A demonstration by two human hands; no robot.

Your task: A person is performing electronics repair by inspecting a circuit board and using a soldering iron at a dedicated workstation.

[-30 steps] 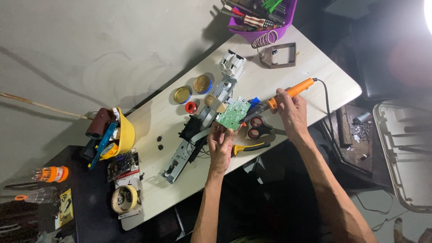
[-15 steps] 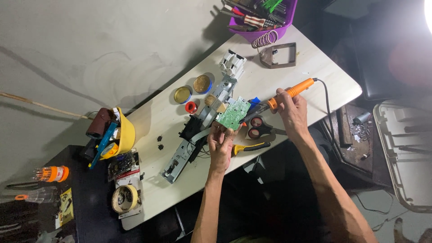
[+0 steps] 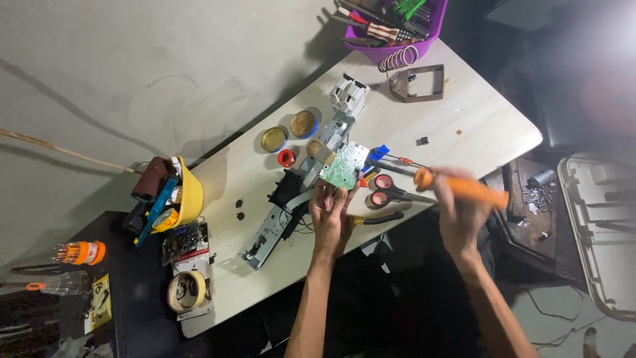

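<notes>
The left hand came up from the near edge of the desk with its fingers clamped on the lower edge of a green circuit board, which stood tilted over the middle of the desk, just above a long grey metal mechanism. The right hand hovered past the near edge, fist wrapped tight around the orange handle of a soldering iron, its thin tip pointing toward the board and stopping short of it. Under that tip lay red-handled scissors, and a yellow-and-black handled tool rested right at the near edge. Beside the board sat a small brush; beyond it, a little red ring and two round brass-coloured tins. At the left end, a yellow bowl of tools, with a roll of tape nearer. At the far corner, a purple basket of tools.
</notes>
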